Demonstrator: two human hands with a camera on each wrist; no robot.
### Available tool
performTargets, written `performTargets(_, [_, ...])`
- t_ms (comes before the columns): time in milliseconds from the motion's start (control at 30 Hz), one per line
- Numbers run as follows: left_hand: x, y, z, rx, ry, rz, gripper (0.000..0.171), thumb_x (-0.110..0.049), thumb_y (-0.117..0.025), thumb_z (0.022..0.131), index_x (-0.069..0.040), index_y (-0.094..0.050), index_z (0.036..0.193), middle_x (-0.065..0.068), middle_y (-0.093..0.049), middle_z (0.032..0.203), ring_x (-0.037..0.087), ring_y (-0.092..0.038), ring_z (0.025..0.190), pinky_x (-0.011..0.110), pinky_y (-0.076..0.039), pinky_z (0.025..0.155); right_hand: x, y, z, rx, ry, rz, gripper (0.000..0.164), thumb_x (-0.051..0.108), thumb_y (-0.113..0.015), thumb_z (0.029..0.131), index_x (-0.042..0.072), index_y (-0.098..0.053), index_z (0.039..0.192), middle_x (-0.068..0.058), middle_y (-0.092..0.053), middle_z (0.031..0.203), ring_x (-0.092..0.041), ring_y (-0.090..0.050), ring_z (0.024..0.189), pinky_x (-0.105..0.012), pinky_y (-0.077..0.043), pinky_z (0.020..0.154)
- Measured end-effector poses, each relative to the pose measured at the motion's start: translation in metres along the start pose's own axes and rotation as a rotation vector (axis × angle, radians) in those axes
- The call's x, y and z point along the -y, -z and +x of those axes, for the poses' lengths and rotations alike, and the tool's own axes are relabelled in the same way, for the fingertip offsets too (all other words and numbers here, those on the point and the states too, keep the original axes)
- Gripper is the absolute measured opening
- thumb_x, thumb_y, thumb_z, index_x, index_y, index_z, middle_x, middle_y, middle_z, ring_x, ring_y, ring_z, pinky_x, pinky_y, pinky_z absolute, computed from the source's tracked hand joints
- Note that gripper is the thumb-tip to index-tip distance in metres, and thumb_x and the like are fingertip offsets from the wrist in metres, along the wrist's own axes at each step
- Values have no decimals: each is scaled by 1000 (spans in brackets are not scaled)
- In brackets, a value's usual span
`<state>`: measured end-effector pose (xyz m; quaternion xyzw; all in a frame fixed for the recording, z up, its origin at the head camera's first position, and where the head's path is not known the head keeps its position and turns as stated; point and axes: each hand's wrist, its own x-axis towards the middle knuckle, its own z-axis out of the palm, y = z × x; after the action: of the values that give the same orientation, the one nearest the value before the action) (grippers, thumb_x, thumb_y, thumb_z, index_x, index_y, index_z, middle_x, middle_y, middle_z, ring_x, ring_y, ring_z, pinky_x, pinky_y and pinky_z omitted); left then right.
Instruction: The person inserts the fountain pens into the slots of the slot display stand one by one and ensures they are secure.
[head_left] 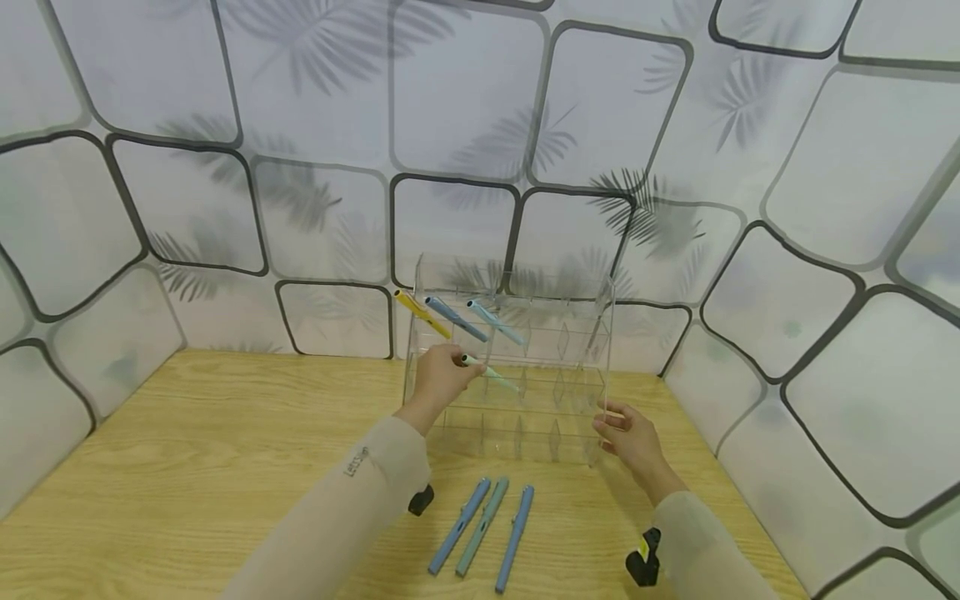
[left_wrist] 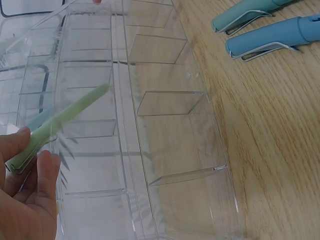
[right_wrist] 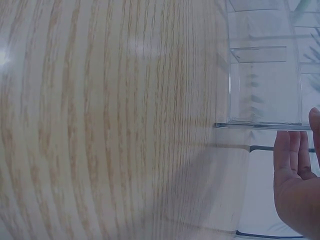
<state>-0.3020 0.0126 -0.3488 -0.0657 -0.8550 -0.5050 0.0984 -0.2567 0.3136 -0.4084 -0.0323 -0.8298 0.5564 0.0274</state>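
Observation:
A clear acrylic pen rack (head_left: 540, 446) with several divided tiers stands on the table. My left hand (head_left: 438, 379) pinches a light green pen (head_left: 491, 373) by its capped end, in front of a middle tier. In the left wrist view that pen (left_wrist: 62, 117) slants across the rack, held between thumb and fingers. At the rack's right side, my right hand (head_left: 633, 442) holds the side panel's edge. The right wrist view shows its fingers (right_wrist: 287, 155) outside the panel and the thumb reaching past the edge. The exact contact is partly hidden.
The upper tier holds a yellow pen (head_left: 422, 313), a blue pen (head_left: 456, 318) and a light blue pen (head_left: 497, 322). On the wooden table (head_left: 225, 467) before the rack lie two blue pens (head_left: 459, 527) and a green pen (head_left: 482, 527). A patterned curtain (head_left: 322, 217) hangs behind.

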Motion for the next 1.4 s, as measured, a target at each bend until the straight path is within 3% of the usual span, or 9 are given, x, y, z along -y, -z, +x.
performTargets(133, [-1, 1, -2, -2, -7, -28, 27, -19, -76, 84, -2, -71, 103, 8, -64, 84, 15, -62, 58, 27, -54, 55, 0, 0, 0, -2, -4, 2, 49, 15, -58, 97, 1, -41, 140, -27, -45, 133, -34, -53, 116, -39, -52, 88])
performTargets(267, [2, 3, -3, -43, -6, -46, 34, -30, -77, 82, -6, -70, 106, 7, -66, 94, 19, -64, 77, 34, -55, 68, 0, 0, 0, -3, -2, 0, 48, 14, -59, 96, 1, -42, 139, -27, -46, 132, -34, -54, 115, -39, -52, 87])
performTargets(400, [4, 4, -4, -102, 39, -95, 43, -42, -76, 80, -9, -69, 107, 4, -66, 100, 22, -61, 92, 39, -52, 78, 0, 1, 0, 2, 3, -1, 48, 13, -59, 96, 0, -41, 139, -27, -46, 132, -35, -53, 115, -38, -52, 87])
performTargets(667, [-4, 9, -6, -96, 179, -191, 45, -48, -75, 78, -9, -67, 98, 5, -68, 83, 16, -63, 65, 29, -54, 56, 0, 0, 0, 3, 4, 6, 49, 14, -59, 96, 0, -41, 139, -27, -45, 133, -36, -52, 116, -38, -52, 88])
performTargets(800, [-6, 8, -8, -82, 198, -209, 36, -43, -75, 81, -10, -67, 92, 4, -69, 77, 14, -66, 62, 29, -55, 56, 0, 0, 0, -3, 2, 8, 48, 13, -58, 96, 1, -42, 139, -28, -45, 132, -35, -53, 115, -38, -52, 87])
performTargets(1000, [-6, 5, -7, -101, 170, -266, 26, -29, -76, 84, -5, -66, 87, 6, -69, 74, 14, -66, 62, 27, -56, 57, 0, -1, 0, -10, 12, 7, 47, 11, -58, 96, -1, -42, 139, -27, -48, 130, -36, -53, 115, -38, -53, 86])
performTargets(1133, [-5, 5, -8, -114, 142, -256, 20, -23, -76, 84, -5, -68, 86, 6, -68, 77, 16, -66, 65, 26, -56, 58, 0, -1, 0, -6, 18, 12, 47, 11, -58, 96, -1, -42, 139, -27, -48, 130, -38, -52, 116, -38, -53, 86])
performTargets(1400, [0, 3, -9, -147, 5, -190, 18, -17, -75, 84, -4, -73, 96, 7, -69, 88, 18, -66, 69, 27, -55, 59, 0, -1, -1, -4, 18, 5, 47, 12, -58, 96, 0, -42, 139, -26, -48, 131, -35, -54, 115, -37, -53, 86])
